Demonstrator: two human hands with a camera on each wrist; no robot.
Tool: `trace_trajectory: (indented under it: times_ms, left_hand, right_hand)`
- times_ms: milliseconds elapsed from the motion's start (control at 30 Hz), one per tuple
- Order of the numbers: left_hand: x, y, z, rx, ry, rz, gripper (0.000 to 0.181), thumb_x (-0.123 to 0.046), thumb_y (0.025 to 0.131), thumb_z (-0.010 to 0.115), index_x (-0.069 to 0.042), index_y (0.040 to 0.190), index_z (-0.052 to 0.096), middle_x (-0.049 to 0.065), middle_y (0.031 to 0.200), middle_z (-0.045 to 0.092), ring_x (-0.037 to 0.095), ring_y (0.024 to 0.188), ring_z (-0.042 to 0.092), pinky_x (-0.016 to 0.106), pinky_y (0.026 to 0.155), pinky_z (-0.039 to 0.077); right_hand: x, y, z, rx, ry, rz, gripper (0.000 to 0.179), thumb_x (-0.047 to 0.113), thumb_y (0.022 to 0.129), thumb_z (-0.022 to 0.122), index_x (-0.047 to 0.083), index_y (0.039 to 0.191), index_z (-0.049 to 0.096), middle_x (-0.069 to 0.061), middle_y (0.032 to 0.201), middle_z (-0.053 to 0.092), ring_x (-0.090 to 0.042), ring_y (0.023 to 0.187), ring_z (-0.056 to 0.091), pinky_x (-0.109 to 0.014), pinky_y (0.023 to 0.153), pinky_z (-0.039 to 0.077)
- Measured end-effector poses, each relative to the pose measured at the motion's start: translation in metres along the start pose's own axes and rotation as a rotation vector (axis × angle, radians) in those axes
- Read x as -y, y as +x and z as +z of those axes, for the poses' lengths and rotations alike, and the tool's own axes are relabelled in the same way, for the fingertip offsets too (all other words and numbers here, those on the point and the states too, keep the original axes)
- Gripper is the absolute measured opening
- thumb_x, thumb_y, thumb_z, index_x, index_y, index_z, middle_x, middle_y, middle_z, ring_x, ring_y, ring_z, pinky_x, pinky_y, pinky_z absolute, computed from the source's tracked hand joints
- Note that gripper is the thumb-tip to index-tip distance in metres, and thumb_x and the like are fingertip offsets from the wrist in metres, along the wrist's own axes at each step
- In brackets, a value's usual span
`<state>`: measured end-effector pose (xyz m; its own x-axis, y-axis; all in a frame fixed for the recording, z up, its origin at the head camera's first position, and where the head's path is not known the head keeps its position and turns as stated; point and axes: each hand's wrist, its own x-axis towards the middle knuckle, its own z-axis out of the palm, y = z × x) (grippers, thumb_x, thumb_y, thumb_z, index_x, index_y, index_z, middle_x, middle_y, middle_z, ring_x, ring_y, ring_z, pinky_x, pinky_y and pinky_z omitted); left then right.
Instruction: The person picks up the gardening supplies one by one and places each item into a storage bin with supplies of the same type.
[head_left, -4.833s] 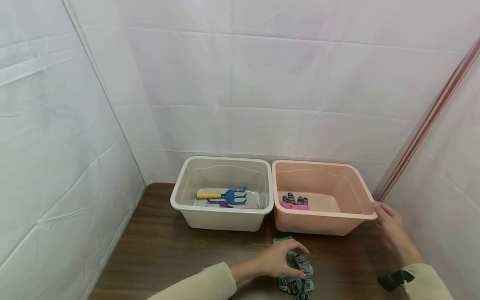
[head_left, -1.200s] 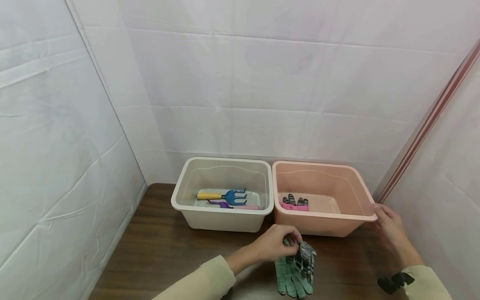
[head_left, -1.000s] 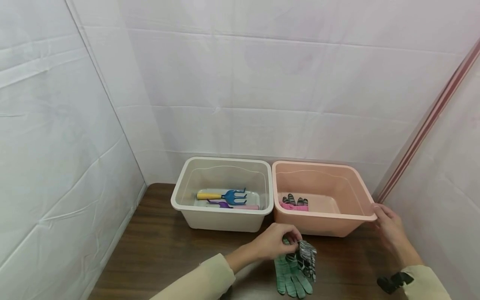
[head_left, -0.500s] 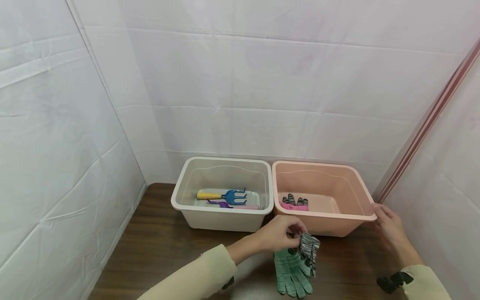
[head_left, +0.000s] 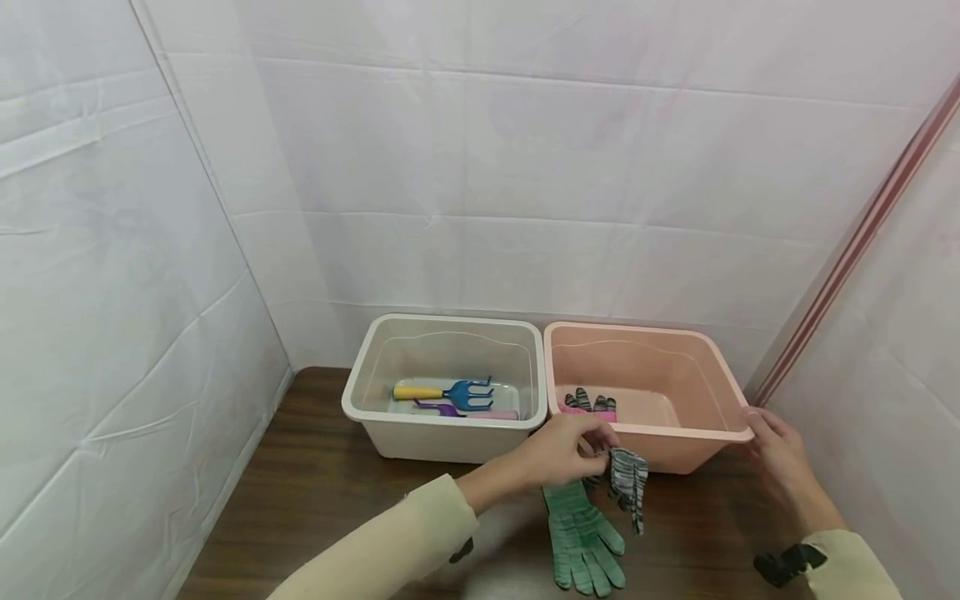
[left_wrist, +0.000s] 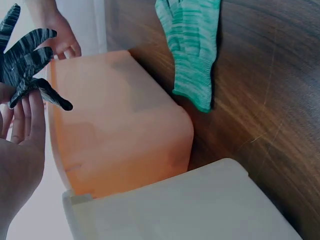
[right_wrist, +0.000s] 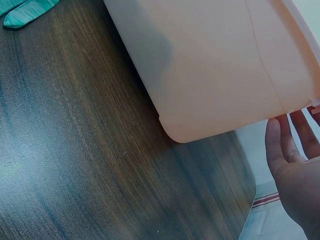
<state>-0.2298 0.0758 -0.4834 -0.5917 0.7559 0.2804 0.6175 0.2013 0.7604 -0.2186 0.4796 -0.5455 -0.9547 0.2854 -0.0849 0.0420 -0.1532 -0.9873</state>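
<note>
My left hand (head_left: 566, 450) pinches a black-and-grey striped glove (head_left: 627, 482), which dangles in front of the peach bin (head_left: 667, 454). In the left wrist view the glove's dark fingers (left_wrist: 35, 44) spread out above my fingertips. A green glove (head_left: 579, 533) lies on the table below, fingers toward me, its cuff partly hidden by my left hand in the head view. At the peach bin's front right corner my right hand (head_left: 780, 454) grips the rim, thumb on top and other fingers underneath. Inside that bin lies a pink glove with striped fingers (head_left: 591, 403).
A white bin (head_left: 450, 437) stands left of the peach one, holding a hand fork with a yellow handle (head_left: 418, 392) and a purple tool with a pink handle (head_left: 491, 413). White sheeting (head_left: 480, 167) closes off the back and sides of the brown table (head_left: 315, 500).
My left hand has lifted the striped glove off the green one and carried it up and right toward the peach bin. The green glove stays on the table. My right hand keeps its place.
</note>
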Motion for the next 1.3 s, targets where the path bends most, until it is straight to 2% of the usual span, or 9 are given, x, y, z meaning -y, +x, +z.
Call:
trace_trajectory:
  times_ms: [233,433,633,767,1000,1100,1200,1300]
  left_hand:
    - [-0.002,0.014,-0.010,-0.060,-0.003,0.034,0.015,-0.004,0.098,0.071,-0.009,0.112,0.071,-0.001,0.101,0.073,-0.004,0.089,0.063,0.013,0.079,0.056]
    - [-0.008,0.022,-0.021,-0.101,-0.013,0.004,0.014,-0.005,0.096,0.072,-0.010,0.110,0.073,-0.001,0.099,0.072,-0.002,0.089,0.062,0.015,0.080,0.056]
    - [-0.017,0.023,-0.032,-0.117,-0.049,-0.027,0.017,-0.004,0.097,0.072,-0.011,0.113,0.072,-0.005,0.101,0.070,0.000,0.090,0.062,0.018,0.080,0.057]
    - [-0.019,0.024,-0.038,-0.138,-0.059,-0.025,0.019,-0.003,0.098,0.072,-0.011,0.115,0.073,-0.004,0.103,0.070,0.002,0.091,0.063,0.017,0.079,0.057]
    - [-0.010,0.029,-0.043,-0.183,-0.049,0.006,0.018,-0.002,0.098,0.069,-0.010,0.114,0.073,-0.002,0.104,0.071,0.004,0.092,0.064,0.019,0.080,0.056]
    - [-0.004,0.033,-0.045,-0.202,-0.043,0.011,0.017,-0.001,0.098,0.068,-0.008,0.113,0.073,0.002,0.104,0.072,0.005,0.091,0.064,0.020,0.080,0.056]
    - [0.002,0.037,-0.046,-0.223,-0.045,-0.007,0.016,0.000,0.098,0.068,-0.005,0.113,0.072,0.006,0.105,0.072,0.006,0.092,0.065,0.025,0.083,0.058]
    - [0.007,0.040,-0.047,-0.251,-0.066,-0.035,0.016,0.001,0.097,0.069,-0.003,0.113,0.072,0.008,0.105,0.073,0.009,0.092,0.066,0.026,0.085,0.059]
  right_hand:
    - [0.001,0.001,-0.001,-0.007,0.017,0.007,0.007,0.028,0.107,0.067,0.027,0.104,0.074,0.016,0.099,0.071,0.001,0.093,0.068,-0.020,0.079,0.058]
    - [0.000,0.000,-0.001,0.001,0.010,0.014,0.008,0.029,0.107,0.067,0.025,0.107,0.073,0.016,0.101,0.071,0.000,0.094,0.068,-0.020,0.079,0.058]
    - [0.000,0.000,-0.001,0.011,0.032,-0.004,0.009,0.027,0.107,0.066,0.025,0.105,0.075,0.014,0.100,0.071,-0.001,0.092,0.068,-0.021,0.079,0.059]
    - [0.000,-0.001,0.000,0.017,0.046,-0.015,0.011,0.025,0.107,0.066,0.024,0.103,0.076,0.013,0.099,0.071,-0.002,0.091,0.068,-0.022,0.078,0.059]
    - [0.002,0.000,0.002,-0.042,-0.031,0.031,0.011,0.034,0.106,0.067,0.024,0.111,0.071,0.017,0.099,0.069,-0.001,0.091,0.068,-0.021,0.078,0.058]
    - [0.002,0.000,0.003,-0.043,-0.041,0.038,0.013,0.034,0.106,0.067,0.023,0.113,0.069,0.017,0.100,0.068,-0.001,0.092,0.067,-0.020,0.079,0.058]
    - [0.002,0.000,0.003,-0.037,-0.051,0.041,0.013,0.035,0.107,0.066,0.024,0.113,0.069,0.018,0.101,0.068,0.000,0.093,0.067,-0.020,0.079,0.058]
    - [0.001,0.000,0.001,-0.024,-0.015,0.035,0.011,0.032,0.107,0.066,0.024,0.112,0.071,0.015,0.101,0.069,-0.002,0.093,0.068,-0.022,0.080,0.059]
